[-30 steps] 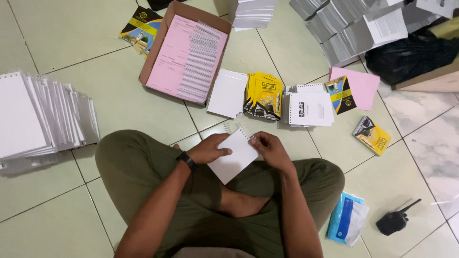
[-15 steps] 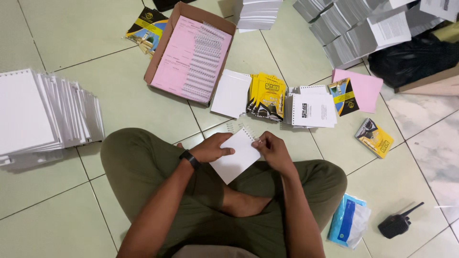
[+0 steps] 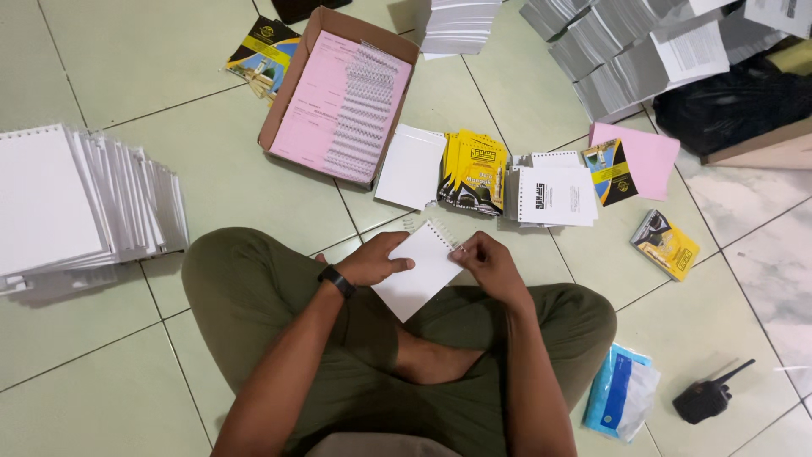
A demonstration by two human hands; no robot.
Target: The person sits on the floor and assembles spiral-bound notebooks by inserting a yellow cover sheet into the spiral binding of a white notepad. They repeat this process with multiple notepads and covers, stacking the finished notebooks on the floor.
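1. White booklet (image 3: 420,269): plain blank cover, rectangular, one small stack of sheets, tilted diagonally.
2. Wire spiral binding (image 3: 433,225): runs along the booklet's upper edge, between the fingers (image 3: 404,258) of the left hand and those of the right.
3. Position: held above the lap, lower corner free below the fingers.

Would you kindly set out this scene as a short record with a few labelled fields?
Setting: person seated cross-legged on a tiled floor
Left hand: grips the left edge of a white spiral-bound booklet
Right hand: fingertips at the booklet's wire spine
In front: cardboard box holding pink sheets and wire spirals; yellow covers
Left side: fanned row of bound white booklets
Right side: black handheld radio, blue and white plastic packet
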